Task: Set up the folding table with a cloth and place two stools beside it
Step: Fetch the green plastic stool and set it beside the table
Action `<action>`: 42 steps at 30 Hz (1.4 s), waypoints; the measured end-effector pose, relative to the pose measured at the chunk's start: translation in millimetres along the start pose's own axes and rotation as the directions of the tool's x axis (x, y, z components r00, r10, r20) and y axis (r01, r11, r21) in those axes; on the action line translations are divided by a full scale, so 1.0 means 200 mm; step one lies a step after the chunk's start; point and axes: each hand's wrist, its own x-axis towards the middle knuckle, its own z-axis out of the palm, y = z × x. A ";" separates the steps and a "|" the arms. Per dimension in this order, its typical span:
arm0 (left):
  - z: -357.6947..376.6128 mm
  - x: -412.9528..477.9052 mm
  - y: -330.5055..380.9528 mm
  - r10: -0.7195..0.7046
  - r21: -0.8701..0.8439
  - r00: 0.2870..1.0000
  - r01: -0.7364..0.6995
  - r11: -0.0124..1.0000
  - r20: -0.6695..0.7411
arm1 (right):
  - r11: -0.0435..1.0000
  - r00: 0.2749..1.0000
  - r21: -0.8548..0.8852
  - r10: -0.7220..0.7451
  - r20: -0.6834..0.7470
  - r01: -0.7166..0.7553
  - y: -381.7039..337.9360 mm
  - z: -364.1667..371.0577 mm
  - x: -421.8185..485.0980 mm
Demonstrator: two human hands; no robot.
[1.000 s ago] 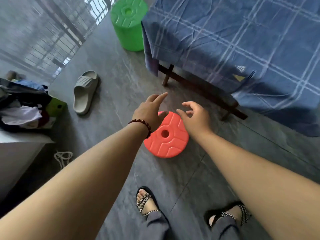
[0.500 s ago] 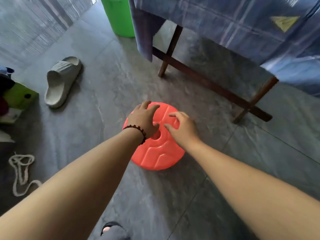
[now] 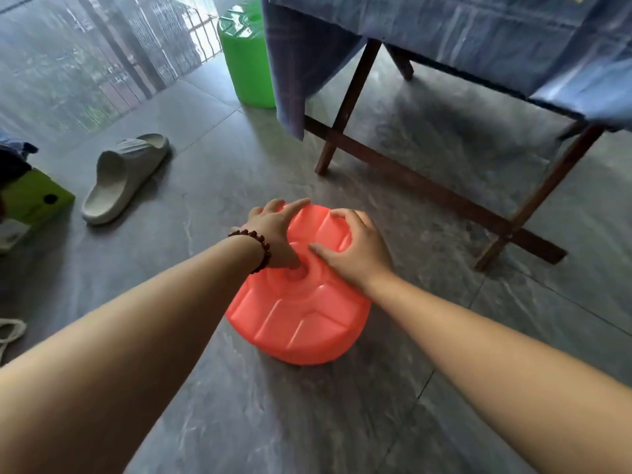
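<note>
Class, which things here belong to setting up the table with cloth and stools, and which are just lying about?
Job: red stool, left hand and right hand touching it, green stool, blue cloth, folding table.
Lying about: grey slipper, green box, white cord.
</note>
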 end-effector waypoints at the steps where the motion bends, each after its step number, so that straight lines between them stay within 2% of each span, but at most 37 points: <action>1: 0.00 0.00 0.00 0.011 0.006 1.000 -0.011 1.000 -0.024 | 1.000 1.000 -0.008 -0.001 0.010 0.001 0.00 0.00 0.00; 8: -0.02 0.02 0.02 0.078 -0.025 0.990 -0.082 0.996 -0.113 | 0.989 0.999 -0.140 0.043 0.032 -0.038 -0.03 -0.02 0.00; 19: 0.01 0.08 0.10 0.154 -0.051 0.970 -0.166 0.985 -0.188 | 0.982 0.998 -0.180 0.065 0.011 -0.062 0.03 -0.09 0.04; 28: 0.01 0.09 0.14 0.169 -0.041 0.967 -0.180 0.983 -0.189 | 0.968 0.994 -0.239 0.094 0.060 -0.077 0.05 -0.12 0.06; 36: 0.00 0.09 0.15 0.218 -0.031 0.957 -0.227 0.973 -0.192 | 0.972 0.996 -0.226 0.078 0.031 -0.069 0.06 -0.13 0.08; 42: 0.00 0.10 0.14 0.209 -0.005 0.966 -0.212 0.977 -0.152 | 0.972 0.997 -0.226 0.072 0.030 -0.063 0.06 -0.13 0.08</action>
